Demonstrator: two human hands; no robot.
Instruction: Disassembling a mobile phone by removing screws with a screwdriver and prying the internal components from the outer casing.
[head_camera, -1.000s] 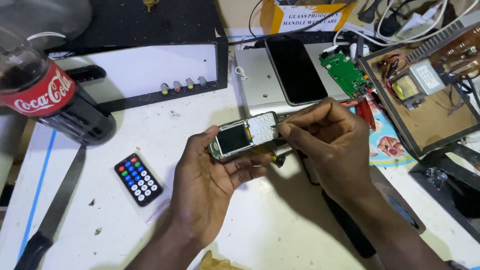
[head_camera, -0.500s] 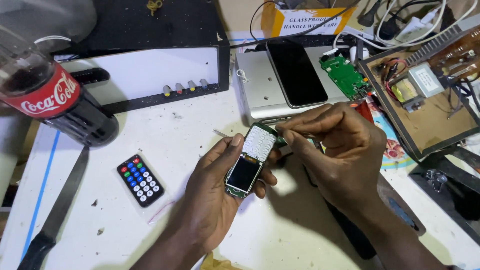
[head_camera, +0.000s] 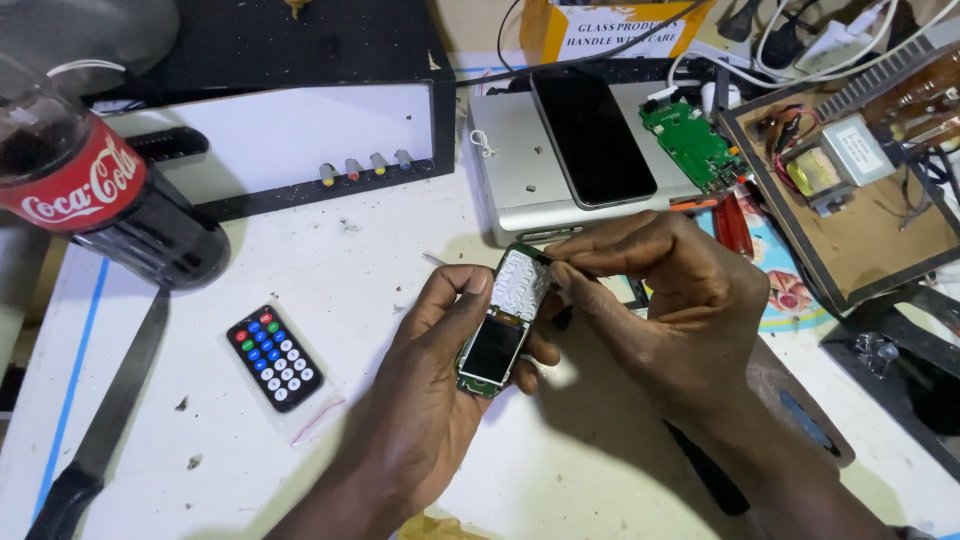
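Left hand curls closed around a bare phone board, glossy dark screen, pale dimpled keypad sheet; right hand fingertips pinch shut at its top edge.

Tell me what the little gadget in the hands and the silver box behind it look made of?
The gadget looks like a bare green circuit board carrying a glossy dark glass screen and a whitish dimpled keypad sheet, probably plastic film. The silver box looks like brushed metal or metallic-painted plastic: matt grey sheen, crisp edges.

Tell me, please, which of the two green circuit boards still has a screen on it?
The board in the left hand, the phone board: it carries a dark screen and a silver keypad sheet. The other green board lies bare on the silver box.
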